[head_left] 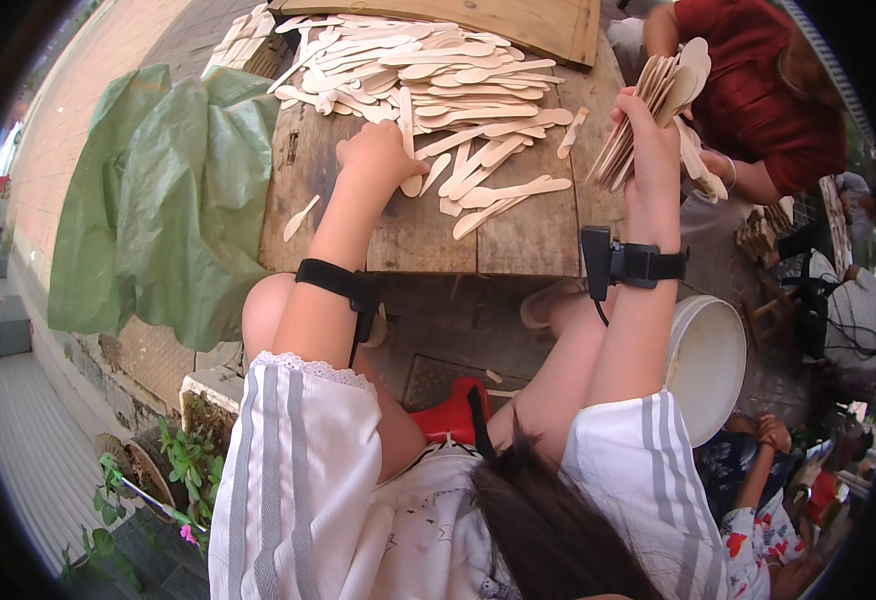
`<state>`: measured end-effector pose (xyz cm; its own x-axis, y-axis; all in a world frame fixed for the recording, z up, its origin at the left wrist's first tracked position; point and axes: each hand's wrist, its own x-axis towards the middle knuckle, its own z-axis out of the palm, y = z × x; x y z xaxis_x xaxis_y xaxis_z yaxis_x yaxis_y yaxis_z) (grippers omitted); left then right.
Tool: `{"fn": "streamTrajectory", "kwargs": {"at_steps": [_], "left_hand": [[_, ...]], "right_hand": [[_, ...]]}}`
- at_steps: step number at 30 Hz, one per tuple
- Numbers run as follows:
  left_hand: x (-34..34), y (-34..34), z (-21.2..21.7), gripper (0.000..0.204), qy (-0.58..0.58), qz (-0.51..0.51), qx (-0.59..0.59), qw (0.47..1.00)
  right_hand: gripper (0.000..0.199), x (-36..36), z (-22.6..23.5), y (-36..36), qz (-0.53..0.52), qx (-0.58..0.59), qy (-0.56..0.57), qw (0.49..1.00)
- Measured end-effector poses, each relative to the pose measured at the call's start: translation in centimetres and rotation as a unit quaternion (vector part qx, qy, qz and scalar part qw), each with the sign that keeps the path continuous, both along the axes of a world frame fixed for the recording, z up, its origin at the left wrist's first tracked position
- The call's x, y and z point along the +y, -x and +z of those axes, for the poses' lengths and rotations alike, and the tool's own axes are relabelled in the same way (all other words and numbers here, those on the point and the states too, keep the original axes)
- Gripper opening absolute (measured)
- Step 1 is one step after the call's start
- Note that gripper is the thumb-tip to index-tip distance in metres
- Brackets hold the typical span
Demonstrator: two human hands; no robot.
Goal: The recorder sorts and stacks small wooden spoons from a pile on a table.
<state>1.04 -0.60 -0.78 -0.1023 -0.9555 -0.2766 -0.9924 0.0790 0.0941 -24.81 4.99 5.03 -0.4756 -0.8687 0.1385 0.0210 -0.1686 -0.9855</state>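
A heap of pale wooden spoon-shaped sticks (428, 70) covers the far part of a rough wooden table (418, 235). My left hand (378, 155) rests on the table at the near edge of the heap, fingers curled over one loose stick (410, 150). My right hand (648, 135) is raised at the table's right edge and grips a fanned stack of the same sticks (658, 95) upright. Both wrists wear black straps. A single stick (301, 217) lies apart near the table's left side.
A green sack (158, 200) hangs left of the table. A wooden board (518, 25) lies at the far edge. A person in a red top (758, 90) sits across on the right, holding sticks. A white bucket (708, 360) stands by my right knee. Potted plants (168, 470) lower left.
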Motion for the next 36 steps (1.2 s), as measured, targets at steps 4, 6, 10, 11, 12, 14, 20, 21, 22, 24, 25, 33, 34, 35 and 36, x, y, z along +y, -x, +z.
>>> {"fn": "streamTrajectory", "kwargs": {"at_steps": [4, 6, 10, 11, 12, 14, 20, 21, 22, 24, 25, 33, 34, 35, 36], "left_hand": [[0.9, -0.7, -1.3, 0.04, 0.045, -0.045, 0.03, 0.997], [1.1, -1.2, -1.3, 0.025, 0.118, -0.04, 0.057, 0.991], [0.5, -2.9, -0.2, 0.022, 0.074, 0.057, 0.349, 0.933], [0.5, -3.2, 0.5, 0.022, 0.073, 0.057, 0.348, 0.933], [0.5, -3.5, 1.4, 0.023, -0.002, 0.013, 0.394, 0.919], [0.7, -4.1, 3.9, 0.027, -0.121, -0.044, 0.404, 0.906], [2.3, -2.4, 4.5, 0.023, -0.205, -0.179, 0.375, 0.886], [2.4, -1.6, 4.4, 0.023, -0.206, -0.179, 0.376, 0.885], [2.4, -0.8, 4.3, 0.023, -0.192, -0.163, 0.391, 0.885], [2.2, -0.4, 4.3, 0.025, -0.141, -0.147, 0.399, 0.894], [1.9, -0.4, 4.2, 0.025, -0.143, -0.147, 0.397, 0.895], [0.7, 0.9, 4.7, 0.04, -0.09, -0.117, 0.474, 0.868], [0.4, 0.7, 5.0, 0.04, -0.049, -0.093, 0.469, 0.877], [0.0, 0.6, 5.1, 0.039, -0.009, -0.071, 0.464, 0.883], [-0.7, 0.2, 4.1, 0.034, 0.053, -0.058, 0.41, 0.909]], "right_hand": [[0.016, 0.2, 0.2, -0.7, 0.02, 0.016, 0.002, 1.0], [0.016, 0.3, 0.2, -0.6, 0.017, 0.03, 0.012, 0.999], [0.014, 0.1, -0.2, -1.2, 0.039, 0.131, 0.047, 0.989], [0.014, 0.1, -0.4, -1.4, 0.062, 0.158, 0.064, 0.983], [0.015, 0.4, 0.0, -2.2, 0.058, 0.158, 0.063, 0.984], [0.016, 0.8, 0.8, -2.7, 0.087, 0.157, 0.05, 0.982], [0.025, 1.2, 0.2, -5.1, 0.297, 0.248, -0.077, 0.919], [0.025, 1.3, -0.5, -5.4, 0.297, 0.248, -0.078, 0.919], [0.025, 1.3, -1.2, -5.6, 0.342, 0.257, -0.113, 0.897], [0.027, 1.4, -1.3, -6.7, 0.422, 0.275, -0.169, 0.847], [0.027, 1.4, -1.1, -6.9, 0.423, 0.273, -0.17, 0.847], [0.03, 1.7, -0.2, -4.1, 0.35, 0.232, -0.165, 0.892], [0.031, 1.7, -0.1, -3.1, 0.324, 0.242, -0.171, 0.899], [0.031, 1.8, -0.2, -2.1, 0.319, 0.24, -0.171, 0.901], [0.03, 1.9, -0.1, -1.4, 0.275, 0.209, -0.163, 0.924]]}}
